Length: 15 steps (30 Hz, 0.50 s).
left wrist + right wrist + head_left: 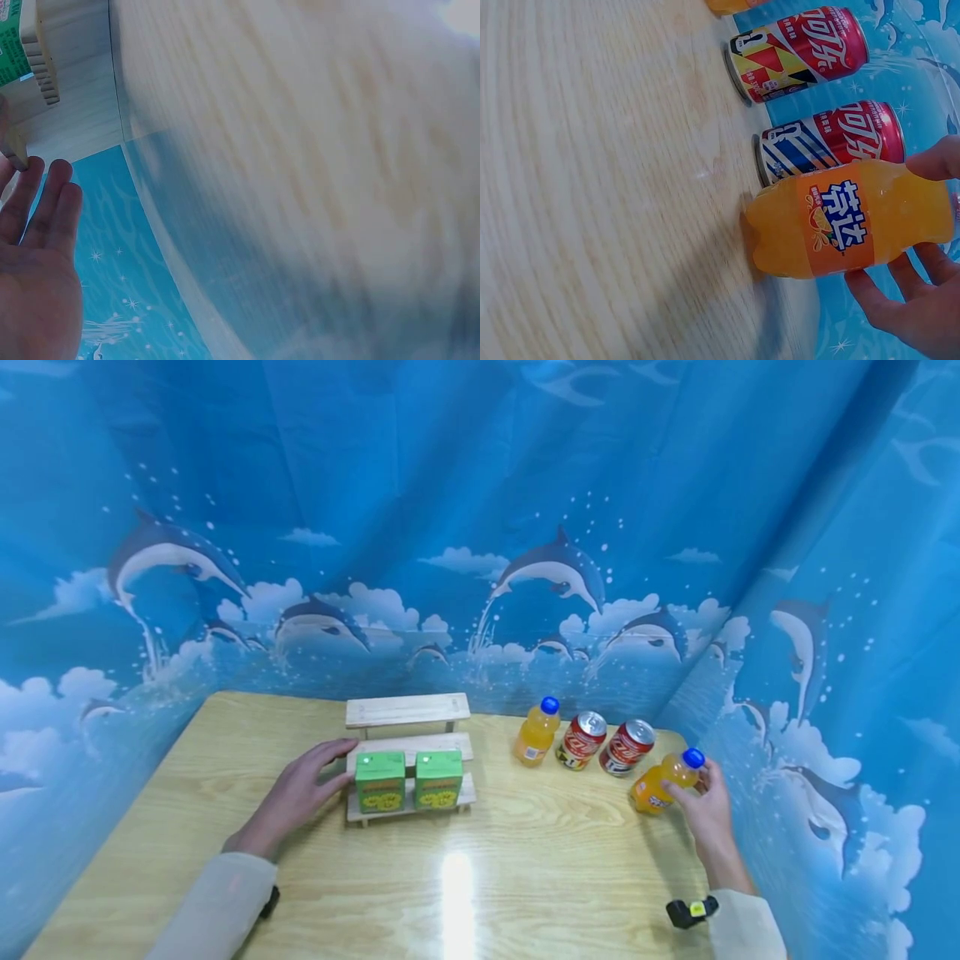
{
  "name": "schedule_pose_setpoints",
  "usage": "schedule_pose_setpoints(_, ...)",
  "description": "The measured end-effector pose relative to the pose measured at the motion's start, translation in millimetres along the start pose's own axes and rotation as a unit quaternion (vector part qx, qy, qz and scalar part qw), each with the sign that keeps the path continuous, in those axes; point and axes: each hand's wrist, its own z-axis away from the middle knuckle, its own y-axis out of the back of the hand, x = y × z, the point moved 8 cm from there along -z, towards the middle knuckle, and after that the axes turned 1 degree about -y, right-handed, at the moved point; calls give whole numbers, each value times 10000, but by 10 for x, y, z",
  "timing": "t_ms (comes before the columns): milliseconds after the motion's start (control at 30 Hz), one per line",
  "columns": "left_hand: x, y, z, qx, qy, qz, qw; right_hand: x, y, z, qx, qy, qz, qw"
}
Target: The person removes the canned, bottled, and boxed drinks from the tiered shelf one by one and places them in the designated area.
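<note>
Three wooden tiers form a small stand (408, 710) on the table's left half. Two green cartons (380, 782) (438, 780) stand side by side on its lowest tier. My left hand (300, 789) touches the stand's left side with extended fingers; in the left wrist view those fingers (46, 199) lie by a tier's end. At the right, my right hand (705, 810) grips an orange bottle with a blue cap (655, 787) near its neck, thumb on one side, fingers on the other. The right wrist view shows the bottle's orange label (836, 225), its base close to the table.
Left of the held bottle stand two red cans (581, 741) (627, 747) and another orange bottle (537, 735), in a row near the table's back edge. A blue dolphin-print curtain (450, 527) hangs behind and at the sides of the wooden table (555, 877).
</note>
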Motion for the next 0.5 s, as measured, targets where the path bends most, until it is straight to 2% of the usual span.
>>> schedule_pose_setpoints(500, -23, -10, 4, -37, 108, 4, 9999, 32, 11, -5, -90, 43, 27, 9999)
